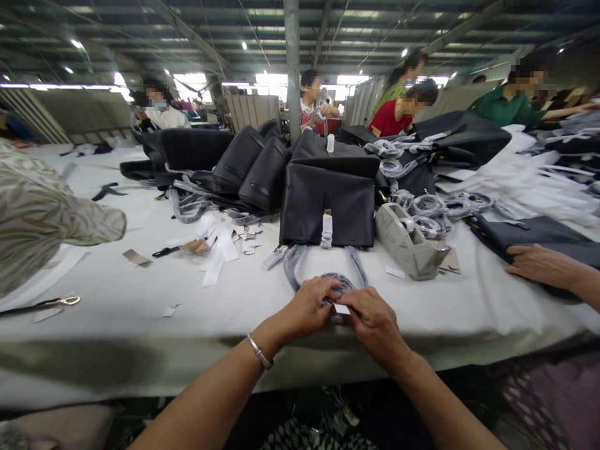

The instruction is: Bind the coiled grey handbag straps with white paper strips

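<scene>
Near the table's front edge, a coiled bag strap (pixel 344 280) in clear plastic wrapping lies between my two hands. My left hand (pixel 310 305) is closed on the coil's left side, fingers bent over it. A small white slip (pixel 342 309) sits at the fingertips of my right hand (pixel 376 320), which is pinched on it against the coil. Just beyond stands a black handbag (pixel 307 206), its wrapped handle (pixel 294 265) hanging toward me. White wrapping covers the bag's front tab (pixel 327 229). My fingers hide part of the coil.
A grey tape dispenser (pixel 407 244) stands right of the bag. Black bags (pixel 262 175) and wrapped straps (pixel 427 206) are heaped behind. Paper scraps (pixel 246 237) lie to the left. Another person's hand (pixel 544 265) rests on a bag at right; a patterned sleeve (pixel 60 212) reaches in from the left.
</scene>
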Tool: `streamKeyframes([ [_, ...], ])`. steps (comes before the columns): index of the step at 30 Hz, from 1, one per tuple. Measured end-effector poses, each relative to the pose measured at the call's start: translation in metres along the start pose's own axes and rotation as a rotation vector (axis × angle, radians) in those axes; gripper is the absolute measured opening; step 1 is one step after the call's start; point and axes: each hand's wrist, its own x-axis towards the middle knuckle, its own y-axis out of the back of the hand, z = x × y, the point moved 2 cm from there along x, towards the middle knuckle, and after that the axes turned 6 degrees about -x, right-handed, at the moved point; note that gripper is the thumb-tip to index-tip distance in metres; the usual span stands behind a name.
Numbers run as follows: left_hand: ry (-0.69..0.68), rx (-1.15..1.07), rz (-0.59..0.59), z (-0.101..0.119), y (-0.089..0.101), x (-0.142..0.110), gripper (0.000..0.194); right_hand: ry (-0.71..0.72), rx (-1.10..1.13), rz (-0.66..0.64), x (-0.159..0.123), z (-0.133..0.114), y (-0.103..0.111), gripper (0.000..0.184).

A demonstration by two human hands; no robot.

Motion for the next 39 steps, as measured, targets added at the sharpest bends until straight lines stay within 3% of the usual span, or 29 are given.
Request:
streamKeyframes([
  [4,-0.037,-0.011,0.017,0.002,-0.001,-0.001,0.045,-0.068,-0.091,-0.095,0.008,0.002,-0.003,0.015],
  [8,-0.035,-0.050,0.022,0.004,0.000,0.001,0.036,-0.122,-0.151,-0.200,0.013,0.008,-0.005,0.010],
  [13,-0.035,-0.102,-0.003,0.006,0.002,0.004,0.028,-0.160,-0.145,-0.219,0.019,0.014,-0.005,0.016],
  [15,-0.022,-0.123,0.010,0.005,0.003,0.004,0.031,-0.148,-0.060,-0.191,0.019,0.013,-0.002,0.012],
  [20,0.008,-0.131,0.039,0.001,0.003,0.003,0.031,-0.130,0.216,0.071,-0.001,0.003,0.010,0.005],
  [23,0.021,-0.145,0.016,-0.001,0.002,0.003,0.023,-0.111,0.139,0.096,-0.014,-0.002,0.007,0.008],
  [31,0.021,-0.128,0.020,0.002,0.003,0.003,0.024,-0.043,0.005,-0.047,-0.010,-0.005,0.000,0.019],
  [39,0.060,-0.123,0.018,0.000,0.004,0.005,0.025,0.254,-0.104,0.176,-0.020,-0.013,0.005,0.024],
])
